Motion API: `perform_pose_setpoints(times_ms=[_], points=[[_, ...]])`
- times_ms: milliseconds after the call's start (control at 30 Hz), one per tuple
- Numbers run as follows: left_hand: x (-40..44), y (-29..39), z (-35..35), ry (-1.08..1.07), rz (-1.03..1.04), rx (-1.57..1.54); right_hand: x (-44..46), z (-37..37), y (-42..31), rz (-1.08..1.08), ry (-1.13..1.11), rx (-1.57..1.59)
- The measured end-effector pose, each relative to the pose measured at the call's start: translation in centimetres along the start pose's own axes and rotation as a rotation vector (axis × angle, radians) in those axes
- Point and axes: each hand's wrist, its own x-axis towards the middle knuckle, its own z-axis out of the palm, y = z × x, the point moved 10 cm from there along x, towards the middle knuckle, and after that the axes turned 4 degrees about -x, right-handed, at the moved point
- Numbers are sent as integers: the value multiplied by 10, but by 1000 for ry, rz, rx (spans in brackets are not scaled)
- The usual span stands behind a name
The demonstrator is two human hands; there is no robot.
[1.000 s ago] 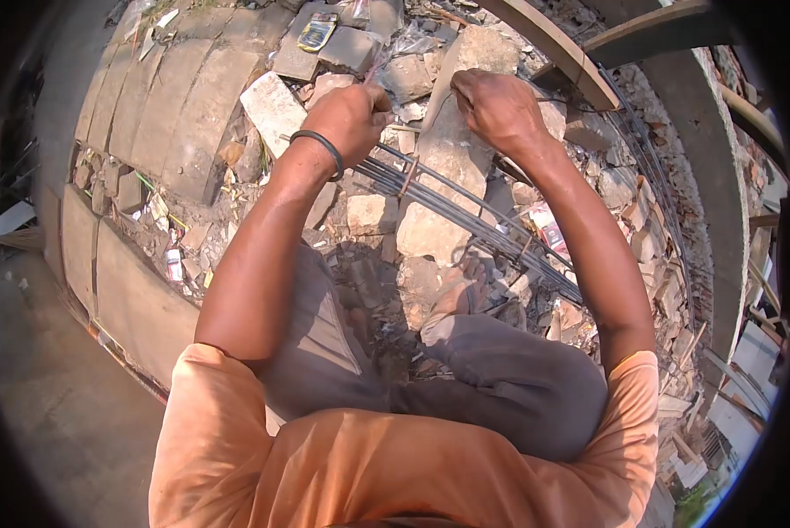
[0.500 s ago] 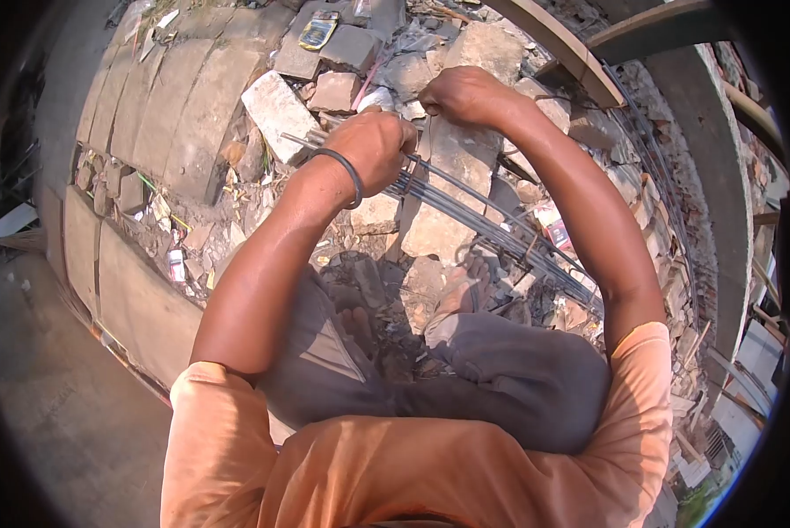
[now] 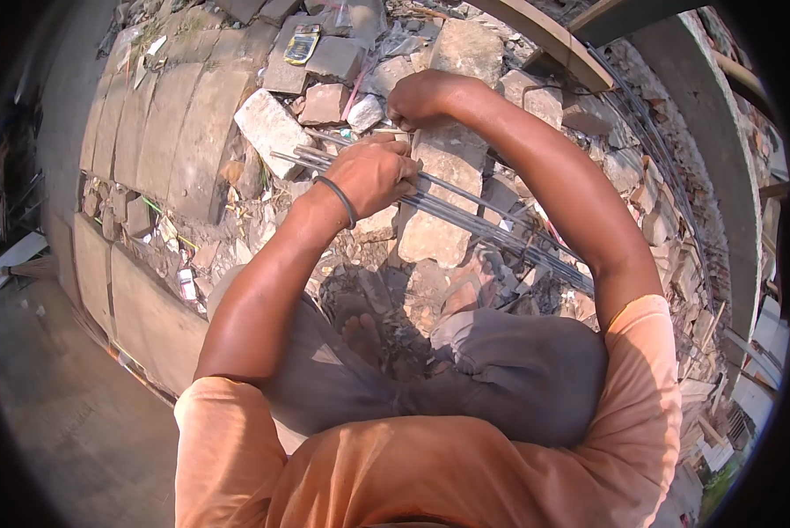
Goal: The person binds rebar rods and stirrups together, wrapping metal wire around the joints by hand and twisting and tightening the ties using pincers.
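Observation:
My left hand [image 3: 370,176], with a dark band at the wrist, is wrapped round a bundle of thin steel rods [image 3: 483,227]. Short rod ends poke out to its left, and the longer part slopes down to the right towards my right forearm. Around the bundle further right a dark tie is visible. Just above and beyond, my right hand [image 3: 423,99] is closed with its fingertips turned down near the rods. Whatever it pinches is hidden. Beneath the rods lies a rough concrete block [image 3: 439,224].
Broken bricks and rubble cover the ground, with a pale block [image 3: 272,132] left of my hands. A yellow-and-dark packet [image 3: 302,44] lies further off. Concrete slabs [image 3: 140,273] edge the left side. Beams [image 3: 544,40] cross at upper right. My bare feet are below the rods.
My right hand has shifted left and turned its fingertips down towards the rods. The rod ends left of my left hand show more, and the left hand sits slightly lower.

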Motion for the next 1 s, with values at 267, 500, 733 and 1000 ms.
perform_pose_setpoints(times_ms=[267, 500, 733, 1000], points=[[-16, 16, -16, 142, 36, 42, -24, -1, -2, 53, 168, 21], [-17, 24, -20, 175, 34, 19, -39, -3, -16, -5, 305, 37], [-19, 8, -20, 164, -83, -24, -46, -5, -20, 25, 245, 37], [-15, -6, -31, 188, -163, -93, -50, 2, -14, 33, 319, 133]])
